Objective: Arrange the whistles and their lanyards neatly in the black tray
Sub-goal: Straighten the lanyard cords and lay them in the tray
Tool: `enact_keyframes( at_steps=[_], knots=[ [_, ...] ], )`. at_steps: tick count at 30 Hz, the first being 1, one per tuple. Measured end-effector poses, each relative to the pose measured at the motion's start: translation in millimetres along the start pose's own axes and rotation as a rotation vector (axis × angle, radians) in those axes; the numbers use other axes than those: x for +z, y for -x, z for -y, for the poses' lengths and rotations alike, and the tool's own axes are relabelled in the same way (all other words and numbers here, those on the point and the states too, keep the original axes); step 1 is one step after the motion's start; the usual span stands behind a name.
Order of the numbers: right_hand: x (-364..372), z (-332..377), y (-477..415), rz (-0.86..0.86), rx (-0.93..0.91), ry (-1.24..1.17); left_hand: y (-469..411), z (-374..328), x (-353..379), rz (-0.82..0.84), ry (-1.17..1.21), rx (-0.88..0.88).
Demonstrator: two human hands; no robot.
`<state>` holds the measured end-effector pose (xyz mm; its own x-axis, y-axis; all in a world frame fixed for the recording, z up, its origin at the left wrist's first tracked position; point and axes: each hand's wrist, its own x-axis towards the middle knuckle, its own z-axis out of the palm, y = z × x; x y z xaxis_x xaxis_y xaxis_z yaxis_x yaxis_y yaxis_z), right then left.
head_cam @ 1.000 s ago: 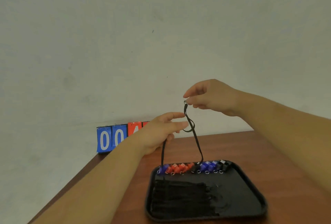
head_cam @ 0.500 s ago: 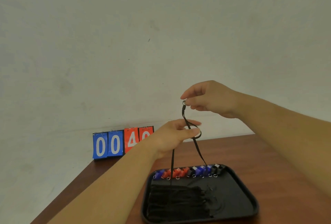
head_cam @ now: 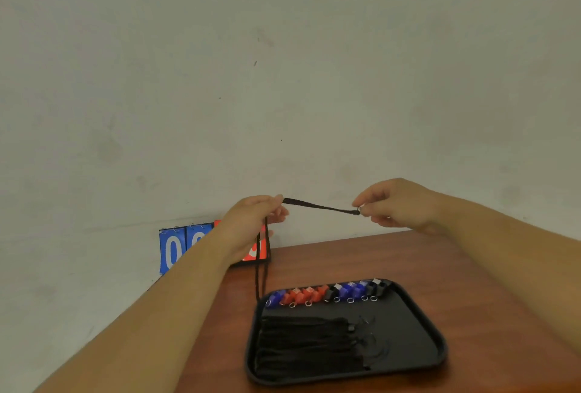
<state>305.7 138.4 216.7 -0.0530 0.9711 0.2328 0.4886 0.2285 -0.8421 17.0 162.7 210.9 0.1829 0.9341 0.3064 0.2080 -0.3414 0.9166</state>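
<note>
A black lanyard (head_cam: 320, 206) is held in the air above the far left corner of the tray (head_cam: 408, 323), well clear of the table. One short stretch runs taut and nearly level between the two hands. The left hand (head_cam: 254, 219) pinches the cord between thumb and curled fingers. From there two strands hang straight down side by side, and their lower end reaches the tray's far left corner. The right hand (head_cam: 393, 204) pinches the small metal ring (head_cam: 360, 211) at the cord's end between thumb and forefinger, its other fingers loosely curled beneath.

The table (head_cam: 490, 282) is reddish-brown wood and stands against a plain pale wall (head_cam: 283, 78) with a few faint marks and specks.

The tray is black, shallow and rectangular with rounded corners, and lies flat on the table. Along its far edge a row of whistles (head_cam: 327, 293) sits side by side: blue at the left, then several red, a black one, more blue, and black at the right. Each has a small silver ring facing the near side. In the left half of the tray lies a bundle of lanyards (head_cam: 308, 348), black cords laid lengthwise in a tight flat stack, with a few clips and loose loops at its right end.

At the table's far left corner, against the wall, stand score cards (head_cam: 176, 248), blue ones with white zeros and a red one. The left wrist and the hanging strands cover much of them.
</note>
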Motion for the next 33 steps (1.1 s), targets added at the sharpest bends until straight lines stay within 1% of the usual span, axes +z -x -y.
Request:
enact_keyframes(
  at_steps=[3, 6, 9, 12, 16, 18, 21, 24, 29, 31, 33],
  knots=[
    [14, -10, -1, 0.074, 0.014, 0.039, 2, -6, -4, 0.069, 0.1, -0.026],
    [27, -16, -2, 0.134, -0.003, 0.074, 2, -11, -5, 0.011, 0.075, -0.024],
    [39, -21, -6, 0.199, 0.001, 0.076, 1, -16, -6, -0.065, 0.157, -0.027],
    [50, -21, -7, 0.285, 0.023, 0.023, 1, -18, -5, -0.065, 0.23, -0.035],
    [66, -11, -8, 0.359, 0.003, 0.0, 3, -19, -3, -0.044, 0.221, -0.022],
    [76, -5, -9, 0.348, -0.038, -0.01, 5, -22, -2, -0.033, 0.219, -0.017],
    [93, 4, -8, 0.288, -0.108, 0.012, 6, -25, -1, -0.015, 0.23, -0.005],
    [107, 10, -6, 0.249, -0.149, -0.021, 8, -28, 1, -0.001, 0.236, 0.012],
    [115, 12, -3, 0.331, -0.153, 0.002, 11, -32, 3, 0.012, 0.235, 0.027],
    [115, 10, -1, 0.335, -0.147, -0.065, 11, -32, 4, -0.003, 0.243, 0.029],
    [114, 6, 0, 0.316, -0.102, -0.091, 11, -32, 3, -0.028, 0.293, 0.014]
  ],
)
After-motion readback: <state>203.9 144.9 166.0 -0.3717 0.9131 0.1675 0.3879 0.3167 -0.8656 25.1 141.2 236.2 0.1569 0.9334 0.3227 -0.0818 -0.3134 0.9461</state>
